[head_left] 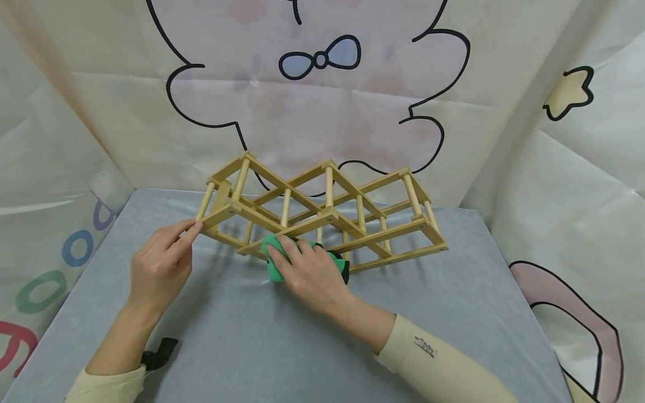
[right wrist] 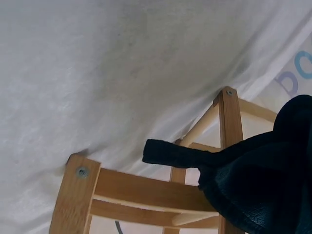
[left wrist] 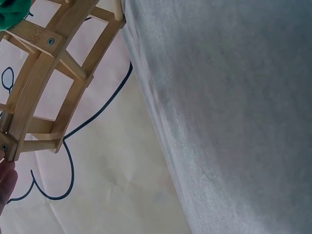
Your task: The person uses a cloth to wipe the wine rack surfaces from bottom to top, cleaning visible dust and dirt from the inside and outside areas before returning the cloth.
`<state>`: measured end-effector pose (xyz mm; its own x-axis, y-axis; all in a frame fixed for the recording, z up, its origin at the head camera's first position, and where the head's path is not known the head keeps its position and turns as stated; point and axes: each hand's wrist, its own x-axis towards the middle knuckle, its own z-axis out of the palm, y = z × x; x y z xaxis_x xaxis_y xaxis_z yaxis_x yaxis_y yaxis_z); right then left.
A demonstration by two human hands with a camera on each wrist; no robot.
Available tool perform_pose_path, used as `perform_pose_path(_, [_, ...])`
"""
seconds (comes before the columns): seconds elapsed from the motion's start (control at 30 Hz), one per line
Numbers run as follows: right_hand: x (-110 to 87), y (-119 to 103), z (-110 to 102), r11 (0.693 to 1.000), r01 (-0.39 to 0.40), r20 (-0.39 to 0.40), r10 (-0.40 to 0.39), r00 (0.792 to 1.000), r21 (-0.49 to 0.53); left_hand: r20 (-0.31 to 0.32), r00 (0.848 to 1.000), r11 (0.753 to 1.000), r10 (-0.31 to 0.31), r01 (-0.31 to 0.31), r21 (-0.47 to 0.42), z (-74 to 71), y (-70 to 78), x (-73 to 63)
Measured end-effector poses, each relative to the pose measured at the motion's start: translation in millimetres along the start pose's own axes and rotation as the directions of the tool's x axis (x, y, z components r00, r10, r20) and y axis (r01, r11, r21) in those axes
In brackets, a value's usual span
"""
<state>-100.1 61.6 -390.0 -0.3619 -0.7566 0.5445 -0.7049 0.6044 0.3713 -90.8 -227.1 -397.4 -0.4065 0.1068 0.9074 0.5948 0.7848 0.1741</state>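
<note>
A folding lattice rack of pale wooden slats and round dowels [head_left: 329, 215], like an accordion wine rack, stretches across the table with its zigzag sections spread. My left hand [head_left: 158, 268] pinches the rack's left end corner between thumb and fingertips; those fingertips [left wrist: 7, 181] show at the left edge of the left wrist view. With my right hand [head_left: 314, 277] I hold a green cloth with black trim [head_left: 274, 272] against a lower front slat near the middle. The right wrist view shows a dark piece with a short strap [right wrist: 248, 180] overlapping the slats.
The rack is on a table under a grey-blue cover [head_left: 282, 352]. A printed curtain [head_left: 322, 101] hangs close behind the rack, with more curtain at both sides. A black strap [head_left: 160, 354] sticks out by my left wrist.
</note>
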Motion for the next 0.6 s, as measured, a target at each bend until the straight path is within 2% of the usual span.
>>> perform_pose_path(0.37, [-9.4,11,1,1.0,-0.009,-0.148,0.012,0.989,0.024,0.015,1.0,1.0,0.003,-0.003,0.0,-0.2,-1.4,-0.5])
perform_pose_path(0.6, [-16.6,11,2,1.0,-0.013,-0.141,0.016,0.99,0.023,0.017,1.0,1.0,-0.001,0.001,-0.001,0.0,-1.8,-2.1])
